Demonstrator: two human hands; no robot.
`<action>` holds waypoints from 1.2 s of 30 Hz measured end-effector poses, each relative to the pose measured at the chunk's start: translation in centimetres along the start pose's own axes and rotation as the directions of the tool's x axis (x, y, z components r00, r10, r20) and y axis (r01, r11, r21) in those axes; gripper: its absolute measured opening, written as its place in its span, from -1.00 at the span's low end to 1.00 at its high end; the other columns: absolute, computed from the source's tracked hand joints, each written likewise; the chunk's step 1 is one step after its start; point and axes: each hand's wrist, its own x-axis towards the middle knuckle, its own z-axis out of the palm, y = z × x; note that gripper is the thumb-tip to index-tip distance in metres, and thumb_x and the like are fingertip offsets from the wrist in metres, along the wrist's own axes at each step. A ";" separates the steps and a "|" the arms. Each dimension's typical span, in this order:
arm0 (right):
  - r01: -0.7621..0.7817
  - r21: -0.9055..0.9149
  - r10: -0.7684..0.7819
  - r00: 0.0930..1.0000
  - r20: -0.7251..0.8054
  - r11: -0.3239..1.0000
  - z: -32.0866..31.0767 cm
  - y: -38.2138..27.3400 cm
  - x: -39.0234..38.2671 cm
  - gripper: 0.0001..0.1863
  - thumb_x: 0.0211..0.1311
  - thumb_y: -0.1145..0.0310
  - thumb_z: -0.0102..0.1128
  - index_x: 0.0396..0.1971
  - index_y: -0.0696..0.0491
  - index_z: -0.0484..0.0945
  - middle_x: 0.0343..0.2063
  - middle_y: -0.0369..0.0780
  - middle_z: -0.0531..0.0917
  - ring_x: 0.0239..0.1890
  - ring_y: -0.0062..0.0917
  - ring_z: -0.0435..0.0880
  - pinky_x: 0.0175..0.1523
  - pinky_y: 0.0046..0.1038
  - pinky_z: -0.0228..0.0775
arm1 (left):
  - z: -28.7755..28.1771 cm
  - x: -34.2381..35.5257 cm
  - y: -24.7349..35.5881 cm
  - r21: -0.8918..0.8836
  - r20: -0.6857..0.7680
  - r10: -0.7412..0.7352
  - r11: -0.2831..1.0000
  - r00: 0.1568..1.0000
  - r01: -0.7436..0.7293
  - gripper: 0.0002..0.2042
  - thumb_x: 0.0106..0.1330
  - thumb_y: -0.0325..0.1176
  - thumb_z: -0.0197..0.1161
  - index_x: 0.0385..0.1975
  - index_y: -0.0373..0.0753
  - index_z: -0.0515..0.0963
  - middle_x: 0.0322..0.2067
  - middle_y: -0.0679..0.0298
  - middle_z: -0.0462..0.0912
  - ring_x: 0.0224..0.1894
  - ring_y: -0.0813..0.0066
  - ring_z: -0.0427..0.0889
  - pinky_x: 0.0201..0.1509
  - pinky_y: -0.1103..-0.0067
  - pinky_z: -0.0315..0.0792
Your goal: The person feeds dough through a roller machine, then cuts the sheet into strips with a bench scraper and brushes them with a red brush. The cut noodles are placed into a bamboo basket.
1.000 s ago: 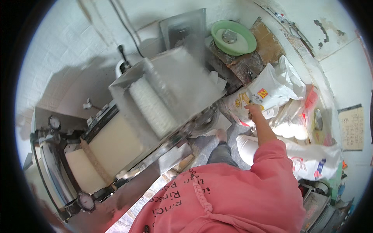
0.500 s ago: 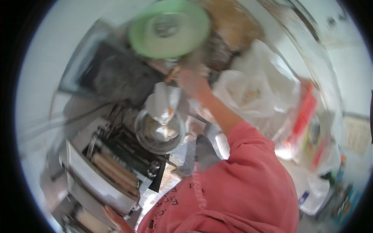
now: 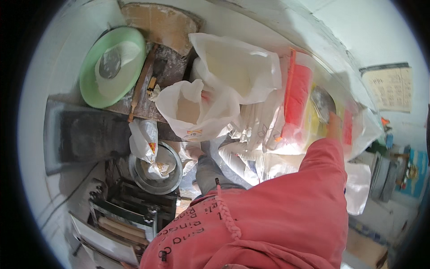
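Note:
My right arm in its red sleeve reaches out to the right. My right hand [image 3: 333,125] is at the lower edge of a shiny metal bowl [image 3: 321,104], closed on its rim; the fingertips are mostly hidden. The bowl sits at the mouth of a large plastic sack [image 3: 368,127] with yellow and red on it. Just left of it stands a rolled red and clear plastic bag [image 3: 297,94]. My left hand is out of view.
Open white sacks [image 3: 237,71] stand mid-scene. At the left are a green basin [image 3: 87,85] of white powder with a dark bowl inside, a rolling pin [image 3: 144,85], a dark tray [image 3: 85,139], a metal pot [image 3: 173,184] and a roller machine [image 3: 121,224].
My right hand has moved from beside the green basin to the metal bowl on the right. The view has swung right, and my left hand has left it.

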 end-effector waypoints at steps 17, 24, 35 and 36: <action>0.820 -0.462 -0.727 0.084 0.681 -0.339 15.3 -24.0 -19.8 -0.82 0.03 0.40 0.03 -0.38 0.09 0.57 -0.38 -0.13 0.60 -0.23 -0.40 0.56 -0.19 -0.38 0.40 | -2.3 0.0 -5.3 0.050 -0.052 0.053 0.997 0.997 -0.050 -0.39 0.34 0.02 -0.11 -0.12 -0.60 0.41 -0.19 -0.21 0.51 -0.20 0.01 0.50 -0.12 0.31 0.34; 0.708 -0.271 -0.523 0.679 0.515 0.653 42.0 -12.8 -19.3 -0.66 0.14 0.27 0.02 -0.13 0.13 0.51 -0.07 -0.08 0.52 -0.01 -0.30 0.50 0.07 -0.36 0.34 | -3.7 -0.3 -4.8 0.128 0.028 -0.183 0.976 0.983 0.178 -0.38 0.33 0.04 -0.10 -0.13 -0.60 0.42 -0.21 -0.19 0.53 -0.21 0.03 0.51 -0.13 0.32 0.35; 0.739 -0.221 -0.281 0.489 0.826 0.637 55.9 -11.6 -22.8 -0.75 0.06 0.35 -0.02 -0.29 0.08 0.56 -0.35 -0.13 0.59 -0.35 -0.35 0.61 -0.34 -0.34 0.42 | -6.5 -2.2 -4.3 0.192 0.072 -0.377 0.913 0.923 0.359 -0.35 0.31 0.07 -0.09 -0.15 -0.61 0.43 -0.25 -0.16 0.54 -0.24 0.05 0.52 -0.16 0.33 0.36; 0.557 -0.149 -0.209 0.527 0.824 0.817 55.4 -11.9 -22.5 -0.76 0.04 0.37 -0.01 -0.30 0.09 0.55 -0.38 -0.13 0.59 -0.38 -0.34 0.61 -0.39 -0.34 0.42 | -6.6 -2.4 -4.2 0.183 0.070 -0.383 0.913 0.921 0.365 -0.35 0.31 0.08 -0.09 -0.15 -0.61 0.43 -0.25 -0.16 0.55 -0.24 0.05 0.52 -0.16 0.33 0.36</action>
